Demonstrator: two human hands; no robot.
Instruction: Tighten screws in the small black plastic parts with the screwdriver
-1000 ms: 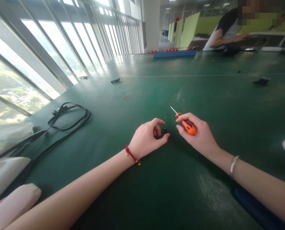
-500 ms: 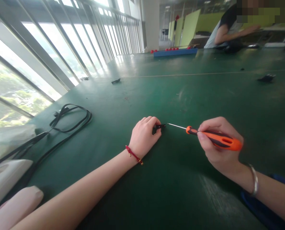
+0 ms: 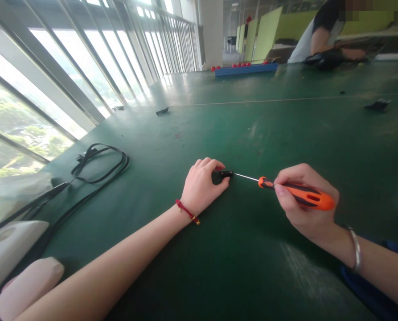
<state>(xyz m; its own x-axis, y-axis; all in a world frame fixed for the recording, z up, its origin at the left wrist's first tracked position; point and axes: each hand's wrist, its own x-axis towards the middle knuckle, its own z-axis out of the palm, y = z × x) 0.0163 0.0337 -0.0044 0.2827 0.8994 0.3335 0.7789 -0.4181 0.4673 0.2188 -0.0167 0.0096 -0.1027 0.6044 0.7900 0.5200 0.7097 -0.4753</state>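
My left hand (image 3: pixel 203 182) rests on the green table and pinches a small black part (image 3: pixel 226 174) between thumb and fingers. The part's outer end sticks out to the right; the rest is partly covered by the fingers, so its kind cannot be told. My right hand (image 3: pixel 307 194) is closed round an orange and black screwdriver (image 3: pixel 295 192). Its thin metal shaft points left, with the tip at the outer end of the black part; whether it touches is too small to tell.
A black cable (image 3: pixel 101 180) lies looped at the left, near a white device (image 3: pixel 14 249) and a pale pink object (image 3: pixel 31 287). Small black pieces (image 3: pixel 162 111) lie farther back. A blue bar with red knobs (image 3: pixel 245 69) stands at the far edge, and a person (image 3: pixel 319 38) sits beyond.
The gap between the screwdriver tip and the black part has closed. The black part shows slightly more between my left fingers. The person at the back has lowered an arm.
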